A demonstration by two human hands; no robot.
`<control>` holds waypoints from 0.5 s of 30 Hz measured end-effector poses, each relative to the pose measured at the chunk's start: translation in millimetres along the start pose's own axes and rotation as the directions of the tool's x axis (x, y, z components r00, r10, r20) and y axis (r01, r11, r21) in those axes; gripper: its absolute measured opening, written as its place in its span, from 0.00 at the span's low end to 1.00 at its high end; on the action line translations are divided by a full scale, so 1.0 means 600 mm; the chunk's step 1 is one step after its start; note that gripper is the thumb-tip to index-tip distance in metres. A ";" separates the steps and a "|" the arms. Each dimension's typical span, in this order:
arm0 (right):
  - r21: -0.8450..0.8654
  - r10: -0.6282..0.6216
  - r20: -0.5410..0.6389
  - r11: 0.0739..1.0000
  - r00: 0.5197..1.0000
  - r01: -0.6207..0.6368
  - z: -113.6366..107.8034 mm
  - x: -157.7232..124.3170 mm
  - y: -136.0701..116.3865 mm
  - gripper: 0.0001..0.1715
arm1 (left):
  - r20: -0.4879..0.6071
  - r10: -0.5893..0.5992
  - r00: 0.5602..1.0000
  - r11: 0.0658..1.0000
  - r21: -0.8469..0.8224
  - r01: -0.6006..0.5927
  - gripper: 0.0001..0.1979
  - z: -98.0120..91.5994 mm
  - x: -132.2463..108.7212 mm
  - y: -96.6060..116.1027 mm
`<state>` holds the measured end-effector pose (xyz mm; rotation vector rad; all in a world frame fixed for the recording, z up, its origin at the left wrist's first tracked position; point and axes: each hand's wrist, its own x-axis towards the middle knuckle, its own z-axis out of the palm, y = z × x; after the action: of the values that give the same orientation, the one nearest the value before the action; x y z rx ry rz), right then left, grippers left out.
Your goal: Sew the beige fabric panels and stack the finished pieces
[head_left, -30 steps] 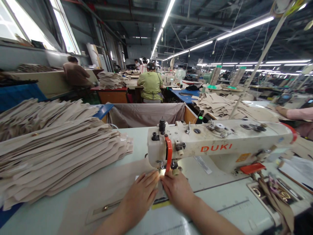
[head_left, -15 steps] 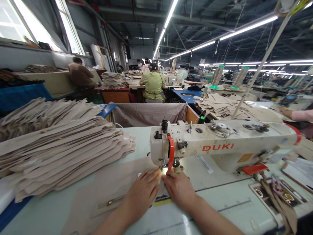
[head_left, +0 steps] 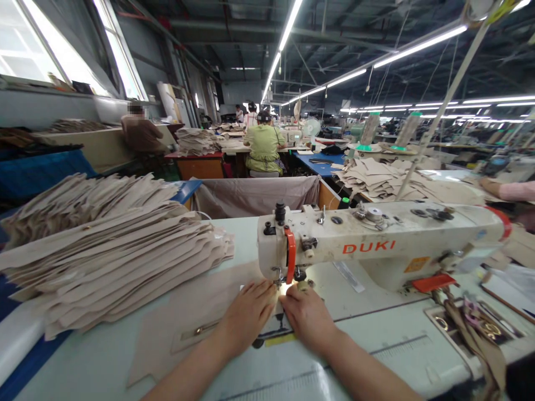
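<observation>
A white sewing machine (head_left: 326,245) with red lettering stands on the pale green table. Just left of its lit needle area, my left hand (head_left: 253,309) lies flat on a beige fabric piece (head_left: 167,328), fingers extended. That piece has a zipper (head_left: 205,328) set in it and spreads to the left. My right hand (head_left: 307,314) is beside the needle area, its fingers bent and pressed together at the fabric's edge; what they pinch is hidden. The fingertips of both hands are close to each other in front of the presser foot.
Stacked beige fabric pieces (head_left: 137,262) fill the left side. A tray (head_left: 472,334) with straps and metal rings is at the right. Behind the table is a cloth-lined bin (head_left: 254,195). A person in green (head_left: 263,145) sits further back; another person's arm (head_left: 514,191) shows at right.
The fabric piece with the zipper has shifted right and slightly up, towards the machine. Both hands stay near the needle. The view has shifted slightly.
</observation>
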<state>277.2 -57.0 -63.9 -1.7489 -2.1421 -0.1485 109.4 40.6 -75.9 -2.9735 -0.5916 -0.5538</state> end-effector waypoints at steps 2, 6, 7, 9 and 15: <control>-0.002 0.003 -0.008 1.000 1.000 -0.003 -0.001 0.000 -0.001 0.09 | -0.019 -0.006 1.000 1.000 -0.008 0.006 0.17 0.003 0.001 -0.003; 0.007 0.015 -0.020 1.000 1.000 -0.015 -0.004 -0.001 -0.002 0.10 | -0.016 -0.004 1.000 1.000 -0.020 0.004 0.16 0.010 0.003 -0.006; 0.011 0.014 -0.024 1.000 1.000 -0.014 -0.004 -0.002 -0.001 0.10 | -0.008 -0.007 1.000 1.000 -0.024 0.006 0.16 0.009 0.004 -0.006; 0.021 0.007 -0.039 1.000 0.999 -0.007 -0.003 -0.005 0.000 0.10 | 0.001 -0.019 1.000 0.999 -0.030 0.019 0.17 0.005 0.001 -0.004; 0.080 -0.044 -0.113 0.995 0.993 0.053 0.003 -0.018 0.001 0.09 | 0.051 -0.042 0.998 0.998 -0.044 0.044 0.21 -0.028 -0.069 0.015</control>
<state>279.2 -66.3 -69.2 -1.6046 -2.0820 -0.1632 71.4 15.4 -75.2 -3.0322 -0.6572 -0.5032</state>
